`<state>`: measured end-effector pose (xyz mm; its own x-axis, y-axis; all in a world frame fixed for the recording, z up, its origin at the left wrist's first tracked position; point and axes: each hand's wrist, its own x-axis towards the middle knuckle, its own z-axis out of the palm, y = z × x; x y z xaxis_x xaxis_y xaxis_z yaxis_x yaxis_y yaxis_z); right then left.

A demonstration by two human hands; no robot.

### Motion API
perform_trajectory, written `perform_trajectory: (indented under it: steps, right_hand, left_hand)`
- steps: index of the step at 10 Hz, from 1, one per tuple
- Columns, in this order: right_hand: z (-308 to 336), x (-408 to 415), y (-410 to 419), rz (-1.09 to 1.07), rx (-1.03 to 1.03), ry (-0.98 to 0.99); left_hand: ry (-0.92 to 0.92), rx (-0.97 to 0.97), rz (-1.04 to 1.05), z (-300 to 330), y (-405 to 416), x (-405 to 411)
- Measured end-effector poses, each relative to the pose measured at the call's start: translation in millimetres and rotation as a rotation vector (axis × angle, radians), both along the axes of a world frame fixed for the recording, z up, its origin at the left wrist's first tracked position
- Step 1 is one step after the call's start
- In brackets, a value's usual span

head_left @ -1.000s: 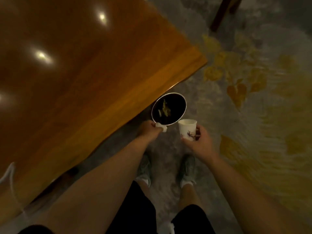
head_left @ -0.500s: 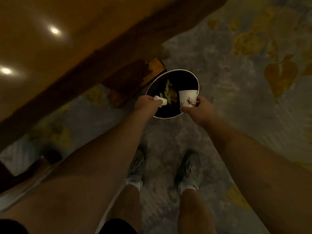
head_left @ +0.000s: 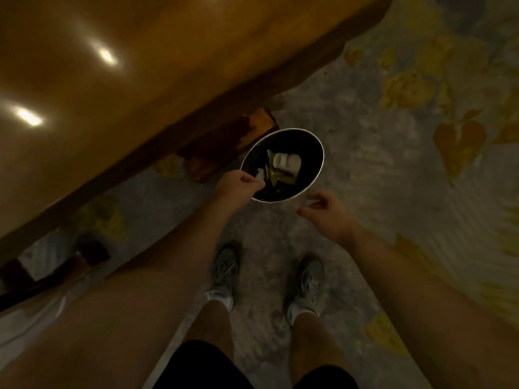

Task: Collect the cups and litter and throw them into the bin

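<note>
Paper cup (head_left: 287, 163) on its side in bin (head_left: 318, 175), beyond spread empty right hand (head_left: 325, 211); long axis crosswise, mouth direction unclear. Left hand (head_left: 237, 186) pinching crumpled tissue (head_left: 259, 174).

The bin's (head_left: 316, 144) near-left rim is covered by the left hand (head_left: 237, 187), and its floor is lost in shadow under the litter. Only a white scrap of the wad (head_left: 259, 173) is seen past the closed fingers; what it is cannot be told. The print on the cup (head_left: 287, 164) lying inside is too blurred to be read. The table (head_left: 118, 88) is cut off by the top and left edges. Both forearms are cropped at the bottom.
</note>
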<state>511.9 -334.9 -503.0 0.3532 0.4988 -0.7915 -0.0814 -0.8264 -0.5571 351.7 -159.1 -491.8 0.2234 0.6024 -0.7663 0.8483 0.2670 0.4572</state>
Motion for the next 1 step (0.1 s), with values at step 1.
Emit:
perform_trajectory:
  steps: [1]
  right_hand:
    - [41.7,-0.1,-5.3,0.048,0.054,-0.023]
  left_hand:
    - [-0.005,0.057,-0.063,33.5,-2.9,-8.9]
